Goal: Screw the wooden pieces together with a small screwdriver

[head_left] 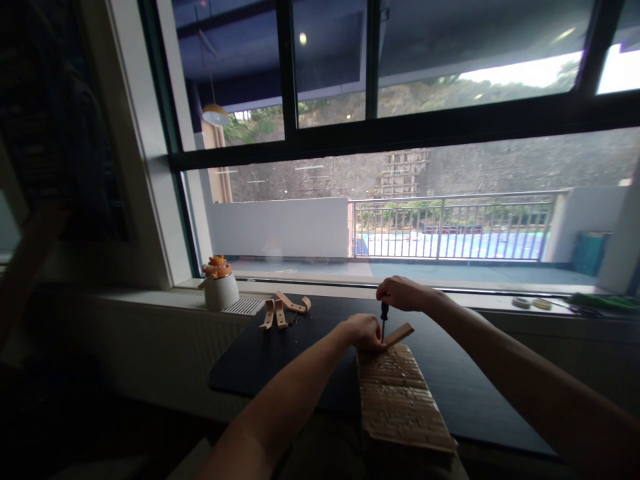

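My right hand (pixel 401 293) is closed around the dark handle of a screwdriver (pixel 385 312), which stands upright with its shaft pointing down. Below it, my left hand (pixel 367 331) is closed on the near end of a light wooden piece (pixel 400 334), close to the screwdriver's tip. The wooden piece lies tilted over the far end of a ridged brown cardboard block (pixel 400 393). Whether a screw sits under the tip is too small to tell. To the left on the dark table (pixel 320 360) lie several wooden hooks (pixel 280 313), with small screws (pixel 294 321) beside them.
A white pot (pixel 221 292) with an orange top stands on the sill at the left. Small round items (pixel 521 303) and a green cloth-like thing (pixel 600 302) lie on the right sill. A large window with a dark frame (pixel 330 141) rises behind the table.
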{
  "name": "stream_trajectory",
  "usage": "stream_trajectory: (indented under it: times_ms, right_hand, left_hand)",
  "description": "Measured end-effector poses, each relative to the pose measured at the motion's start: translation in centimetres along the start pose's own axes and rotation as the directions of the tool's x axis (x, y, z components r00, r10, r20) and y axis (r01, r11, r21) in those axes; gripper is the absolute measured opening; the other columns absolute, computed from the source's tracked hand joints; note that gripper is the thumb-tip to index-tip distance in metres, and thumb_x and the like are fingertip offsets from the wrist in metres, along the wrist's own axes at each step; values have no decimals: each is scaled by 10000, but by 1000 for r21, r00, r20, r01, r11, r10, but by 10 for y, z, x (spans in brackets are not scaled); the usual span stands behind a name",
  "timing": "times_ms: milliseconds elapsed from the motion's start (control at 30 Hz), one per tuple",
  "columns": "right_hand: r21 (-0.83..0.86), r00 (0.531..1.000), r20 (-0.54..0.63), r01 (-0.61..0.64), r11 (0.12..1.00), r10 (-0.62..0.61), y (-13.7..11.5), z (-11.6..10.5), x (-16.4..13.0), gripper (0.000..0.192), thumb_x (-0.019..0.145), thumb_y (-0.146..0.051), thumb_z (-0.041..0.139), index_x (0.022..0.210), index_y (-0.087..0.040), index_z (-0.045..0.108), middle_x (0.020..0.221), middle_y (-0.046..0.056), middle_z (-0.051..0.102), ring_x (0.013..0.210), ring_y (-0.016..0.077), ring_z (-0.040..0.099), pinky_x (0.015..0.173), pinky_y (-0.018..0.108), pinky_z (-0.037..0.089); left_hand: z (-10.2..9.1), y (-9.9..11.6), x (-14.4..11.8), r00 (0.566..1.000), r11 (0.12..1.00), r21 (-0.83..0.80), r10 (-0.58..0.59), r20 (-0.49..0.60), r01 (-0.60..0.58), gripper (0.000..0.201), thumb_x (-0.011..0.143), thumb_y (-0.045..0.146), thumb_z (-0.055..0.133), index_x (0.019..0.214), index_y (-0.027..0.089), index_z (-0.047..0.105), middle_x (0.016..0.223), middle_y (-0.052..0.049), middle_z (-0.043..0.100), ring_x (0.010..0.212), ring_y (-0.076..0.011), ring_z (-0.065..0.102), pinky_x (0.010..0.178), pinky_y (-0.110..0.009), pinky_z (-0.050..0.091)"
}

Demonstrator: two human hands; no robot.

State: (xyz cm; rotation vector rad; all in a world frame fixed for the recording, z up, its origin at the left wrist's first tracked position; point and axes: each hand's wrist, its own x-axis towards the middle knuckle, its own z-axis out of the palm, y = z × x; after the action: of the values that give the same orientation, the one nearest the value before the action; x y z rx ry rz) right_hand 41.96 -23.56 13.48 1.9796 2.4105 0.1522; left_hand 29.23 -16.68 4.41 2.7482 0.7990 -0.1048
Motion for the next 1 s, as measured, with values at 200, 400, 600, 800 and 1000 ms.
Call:
stream_trajectory:
  times_ms: [200,400,600,800,1000]
  right_hand:
    - [-2,1000,11,-11,1000,11,-1,-1,0,257,924,-342,572,1117,-177,618,1136,66,631,936,198,627,797,395,533]
    - [-7,1000,10,-22,1000,22,-5,-2,0,262,925,-343,571,1124,-178,615,1142,68,628,939,199,625,799,398,533]
    - [15,1000,4,9,1000,-9,-6,-4,-1,254,925,-341,570,1115,-180,620,1144,68,629,950,200,623,811,403,529]
    - [32,1000,17,14,999,-15,-2,-3,-1,249,927,-341,568,1107,-178,622,1128,64,635,932,196,627,798,394,533]
    - [27,1000,10,1,1000,-1,-3,-2,0,255,926,-343,569,1113,-176,619,1132,65,632,936,198,626,800,398,532]
  left_hand:
    - [3,-4,3,1000,1000,-9,10,8,-10,259,698,423,648,757,177,704,730,-16,684,624,-149,607,565,-222,450]
    - [4,-5,4,1000,1000,-8,14,2,-14,272,698,438,647,733,172,692,701,-12,671,611,-145,600,547,-217,434]
    - [4,-4,3,1000,1000,0,17,-12,-17,232,707,406,643,711,177,679,688,1,655,608,-139,586,554,-218,424]
    - [4,-4,2,1000,1000,12,15,-17,-15,262,704,434,638,701,174,668,669,2,636,602,-136,569,567,-224,423]
    - [3,-2,1,1000,1000,19,12,-15,-12,269,705,444,638,703,178,670,682,0,645,614,-141,579,564,-222,427]
